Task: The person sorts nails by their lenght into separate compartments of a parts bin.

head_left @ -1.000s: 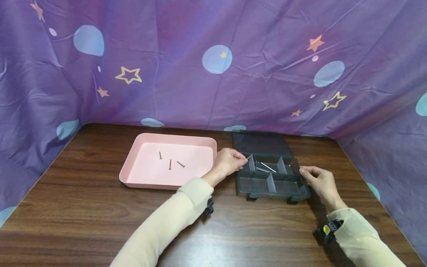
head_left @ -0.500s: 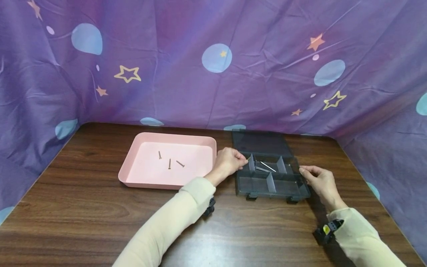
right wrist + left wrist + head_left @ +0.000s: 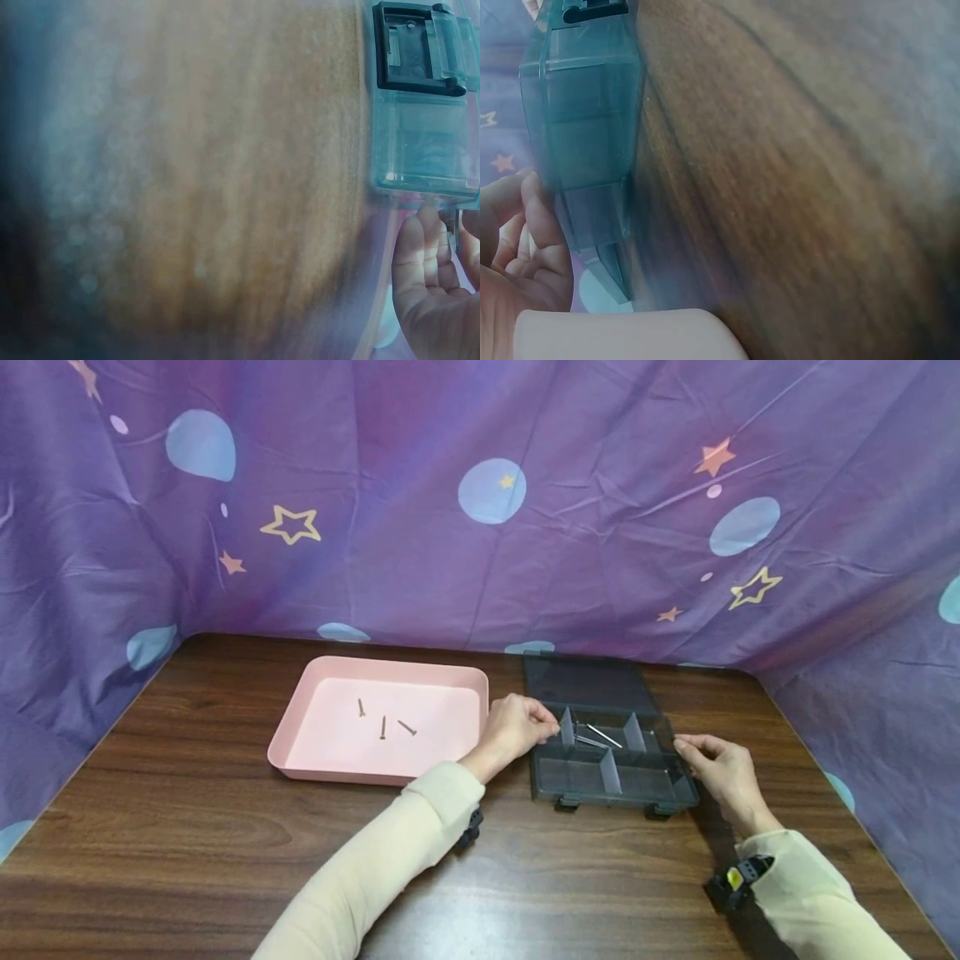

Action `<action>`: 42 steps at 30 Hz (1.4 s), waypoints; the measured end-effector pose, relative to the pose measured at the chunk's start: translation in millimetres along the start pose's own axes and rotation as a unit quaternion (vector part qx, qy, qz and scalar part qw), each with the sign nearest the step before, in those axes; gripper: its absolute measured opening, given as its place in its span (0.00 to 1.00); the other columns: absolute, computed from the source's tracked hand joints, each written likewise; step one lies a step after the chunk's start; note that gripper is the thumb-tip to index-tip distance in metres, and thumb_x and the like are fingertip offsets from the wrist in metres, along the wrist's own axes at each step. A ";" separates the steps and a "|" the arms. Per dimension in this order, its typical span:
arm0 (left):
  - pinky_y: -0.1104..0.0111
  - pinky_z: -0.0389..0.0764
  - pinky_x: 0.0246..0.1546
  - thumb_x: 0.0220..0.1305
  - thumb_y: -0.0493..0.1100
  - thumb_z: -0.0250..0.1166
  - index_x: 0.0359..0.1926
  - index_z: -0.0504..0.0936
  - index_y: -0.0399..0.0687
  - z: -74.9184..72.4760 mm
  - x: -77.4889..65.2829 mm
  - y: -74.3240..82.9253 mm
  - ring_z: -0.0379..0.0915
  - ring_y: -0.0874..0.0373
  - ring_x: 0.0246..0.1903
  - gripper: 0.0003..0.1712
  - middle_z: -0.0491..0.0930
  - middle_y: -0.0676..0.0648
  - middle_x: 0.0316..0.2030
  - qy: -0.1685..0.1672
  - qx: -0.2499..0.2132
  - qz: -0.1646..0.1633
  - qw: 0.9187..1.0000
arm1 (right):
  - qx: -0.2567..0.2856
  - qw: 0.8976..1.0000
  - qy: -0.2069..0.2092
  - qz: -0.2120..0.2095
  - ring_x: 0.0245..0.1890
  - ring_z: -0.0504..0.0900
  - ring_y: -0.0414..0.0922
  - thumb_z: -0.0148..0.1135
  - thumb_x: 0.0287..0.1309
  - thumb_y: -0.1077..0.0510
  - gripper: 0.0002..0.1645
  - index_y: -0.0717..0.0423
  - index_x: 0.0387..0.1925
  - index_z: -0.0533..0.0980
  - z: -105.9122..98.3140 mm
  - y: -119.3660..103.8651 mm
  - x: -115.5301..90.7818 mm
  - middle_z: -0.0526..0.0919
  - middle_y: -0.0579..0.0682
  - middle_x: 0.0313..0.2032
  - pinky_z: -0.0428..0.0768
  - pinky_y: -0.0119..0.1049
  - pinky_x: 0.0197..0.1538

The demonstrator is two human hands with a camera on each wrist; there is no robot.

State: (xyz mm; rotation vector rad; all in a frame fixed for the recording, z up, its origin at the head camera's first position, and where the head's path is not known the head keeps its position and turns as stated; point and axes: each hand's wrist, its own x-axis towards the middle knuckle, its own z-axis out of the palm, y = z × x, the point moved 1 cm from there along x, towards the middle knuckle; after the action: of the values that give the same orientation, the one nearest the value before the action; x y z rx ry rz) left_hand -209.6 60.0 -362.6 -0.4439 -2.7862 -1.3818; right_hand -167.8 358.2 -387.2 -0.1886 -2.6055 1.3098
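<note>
In the head view, my left hand (image 3: 517, 727) is over the left end of a dark see-through compartment box (image 3: 573, 772), thumb and fingertip pinching a small screw of which only a glint shows. The left wrist view has those fingertips together beside the box wall (image 3: 585, 127). My right hand (image 3: 720, 772) grips the box's right edge between thumb and fingers. In the right wrist view a slim greyish piece (image 3: 453, 229) sits between them; I cannot tell whether it belongs to the box. Silver nails (image 3: 603, 736) lie in a back compartment.
A pink tray (image 3: 337, 772) stands left of the box, holding three brownish screws (image 3: 383, 727). The box's lid (image 3: 588, 681) lies folded back towards the purple curtain (image 3: 405, 568). Black latches (image 3: 567, 802) line its front. Everything rests on a wooden table (image 3: 225, 852).
The screw that stuck out past my left fingertips has sunk almost out of sight as the hand dipped slightly. My right hand has stayed on the box's edge.
</note>
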 end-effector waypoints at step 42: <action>0.71 0.80 0.31 0.57 0.43 0.67 0.38 0.84 0.41 -97.7 -29.2 -64.1 0.78 0.64 0.24 0.11 0.85 0.44 0.31 0.040 -0.138 -0.123 0.982 | 0.018 1.000 -0.005 -0.010 0.23 0.72 0.27 0.60 0.61 0.55 0.10 0.56 0.35 0.82 0.5 1.7 1.6 0.76 0.18 0.29 0.74 0.23 0.26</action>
State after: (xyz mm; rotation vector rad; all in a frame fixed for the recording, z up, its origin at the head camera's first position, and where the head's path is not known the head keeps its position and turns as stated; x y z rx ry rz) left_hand -209.7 -60.2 -356.4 -0.0372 -2.6649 -1.8020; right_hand -169.4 359.2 -388.7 -0.1502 -2.5822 1.3535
